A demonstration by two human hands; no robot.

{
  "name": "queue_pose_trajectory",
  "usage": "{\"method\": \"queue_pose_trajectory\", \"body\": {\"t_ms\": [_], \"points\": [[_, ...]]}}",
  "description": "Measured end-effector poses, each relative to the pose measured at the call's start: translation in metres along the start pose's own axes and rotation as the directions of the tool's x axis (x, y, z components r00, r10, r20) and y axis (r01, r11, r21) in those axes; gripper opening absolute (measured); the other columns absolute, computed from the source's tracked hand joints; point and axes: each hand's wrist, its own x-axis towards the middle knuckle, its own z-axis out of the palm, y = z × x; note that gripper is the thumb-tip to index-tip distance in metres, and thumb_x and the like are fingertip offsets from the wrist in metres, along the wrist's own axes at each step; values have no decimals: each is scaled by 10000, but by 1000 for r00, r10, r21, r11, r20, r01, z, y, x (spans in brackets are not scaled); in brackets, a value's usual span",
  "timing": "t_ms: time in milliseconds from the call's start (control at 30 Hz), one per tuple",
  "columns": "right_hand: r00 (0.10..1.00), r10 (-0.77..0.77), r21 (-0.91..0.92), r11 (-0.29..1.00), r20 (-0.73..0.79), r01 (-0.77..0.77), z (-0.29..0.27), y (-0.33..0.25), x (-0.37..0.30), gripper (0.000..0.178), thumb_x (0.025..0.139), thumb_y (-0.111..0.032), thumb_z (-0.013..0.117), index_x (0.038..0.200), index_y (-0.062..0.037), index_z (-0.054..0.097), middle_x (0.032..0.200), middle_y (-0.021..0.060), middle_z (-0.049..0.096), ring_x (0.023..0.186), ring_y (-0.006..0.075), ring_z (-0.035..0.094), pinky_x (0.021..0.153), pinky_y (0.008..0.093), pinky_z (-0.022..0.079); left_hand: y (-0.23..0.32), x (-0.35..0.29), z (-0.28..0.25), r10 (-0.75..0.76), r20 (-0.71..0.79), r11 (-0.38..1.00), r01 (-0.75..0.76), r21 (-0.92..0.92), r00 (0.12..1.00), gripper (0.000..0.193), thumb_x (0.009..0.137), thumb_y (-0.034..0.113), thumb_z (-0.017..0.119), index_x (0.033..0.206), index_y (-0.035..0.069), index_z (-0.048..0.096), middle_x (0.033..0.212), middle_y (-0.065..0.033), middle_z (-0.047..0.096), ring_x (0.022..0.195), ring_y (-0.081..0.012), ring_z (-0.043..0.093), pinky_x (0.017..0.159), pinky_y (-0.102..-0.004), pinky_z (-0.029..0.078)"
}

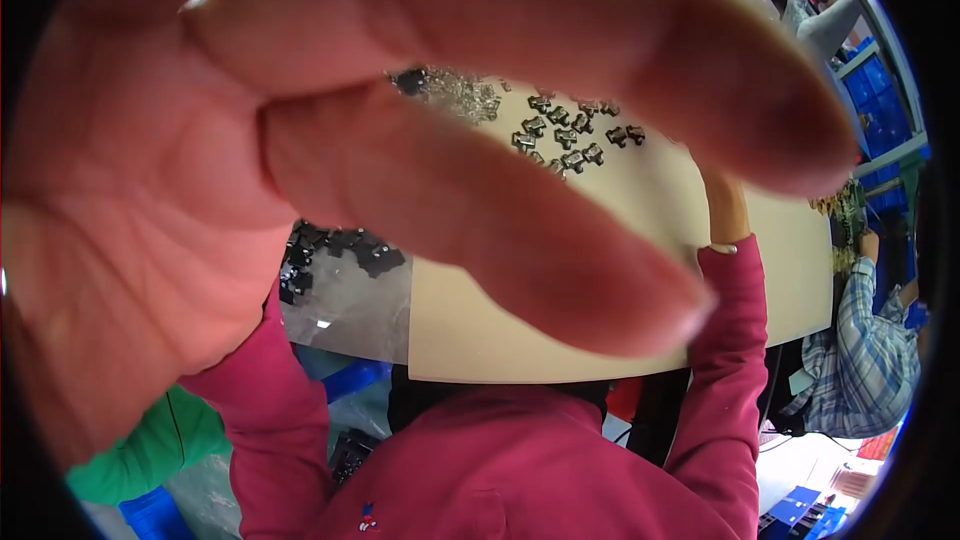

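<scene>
The bare left hand (235, 140), fingers extended, gripping nothing visible, screens much of the work; it is best lowered. The right hand (723, 198) is mostly hidden, its grip unreadable. Beyond, small dark metallic notched parts (573, 161) lie scattered on the flat beige tabletop (470, 335), best taken singly.

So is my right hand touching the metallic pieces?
Cannot tell: in the head view, a foreground finger covers most of the right hand, hiding any contact with the metallic pieces.

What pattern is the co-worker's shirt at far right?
The shirt is plaid, blue and white, best seen in the head view.
</scene>
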Motion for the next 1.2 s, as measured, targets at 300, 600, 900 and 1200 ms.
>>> {"method": "queue_pose_trajectory", "body": {"t_ms": [300,600,900,1200], "points": [[1000,-25,-164,986,-18,22,18,13,20,184,726,-102,550,593,24,571,481,43,493,394,100,468,356,264,360,41,-29,29,121,-49,940,-98,327,991,573,891,389,419,1299,-14,416,1274,-253,468,1171,-396,459,968,-471,398],[991,36,-196,981,129,-10,45,-6,58,214,688,-97,569,523,27,517,449,46,455,384,116,438,366,269,337,35,-9,59,87,-289,813,100,574,953,497,892,301,413,1269,-20,450,1262,-225,492,1158,-358,481,977,-441,400],[971,112,-238,969,212,-60,37,3,61,218,687,-101,577,557,67,531,467,85,486,433,155,496,436,295,409,124,-52,-116,150,-388,698,180,693,909,429,892,214,407,1239,-25,484,1249,-197,515,1146,-321,503,986,-411,401],[990,-83,-234,966,114,108,33,2,49,206,718,-128,563,721,64,637,602,154,609,555,190,590,583,310,487,135,-95,-117,291,-461,517,268,813,839,372,893,127,401,1209,-31,518,1237,-170,539,1134,-283,525,996,-382,403]]}}
